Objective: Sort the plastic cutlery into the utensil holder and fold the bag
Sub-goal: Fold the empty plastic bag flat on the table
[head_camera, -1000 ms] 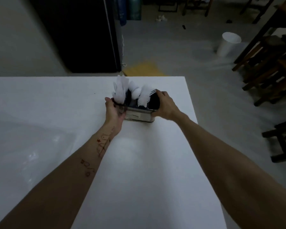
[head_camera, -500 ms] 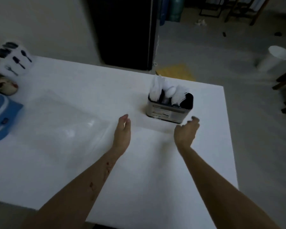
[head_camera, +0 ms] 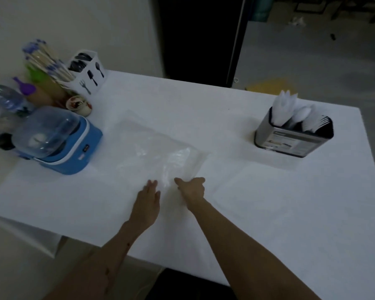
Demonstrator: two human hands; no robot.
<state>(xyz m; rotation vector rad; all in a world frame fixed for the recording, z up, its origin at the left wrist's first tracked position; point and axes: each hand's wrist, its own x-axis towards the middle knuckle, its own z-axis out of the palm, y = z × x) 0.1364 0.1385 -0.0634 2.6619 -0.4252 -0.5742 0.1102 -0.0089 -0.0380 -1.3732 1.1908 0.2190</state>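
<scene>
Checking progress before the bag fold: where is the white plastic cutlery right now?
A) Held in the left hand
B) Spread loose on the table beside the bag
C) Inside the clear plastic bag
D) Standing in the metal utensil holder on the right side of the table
D: the white plastic cutlery stands upright in the metal utensil holder on the right side of the table, apart from the clear plastic bag.

Both forearms are reaching forward, close together. Left hand (head_camera: pixel 146 204) is lying flat, fingers straight, palm down. Right hand (head_camera: pixel 192 188) is curling, thumb and fingers pinching.
</scene>
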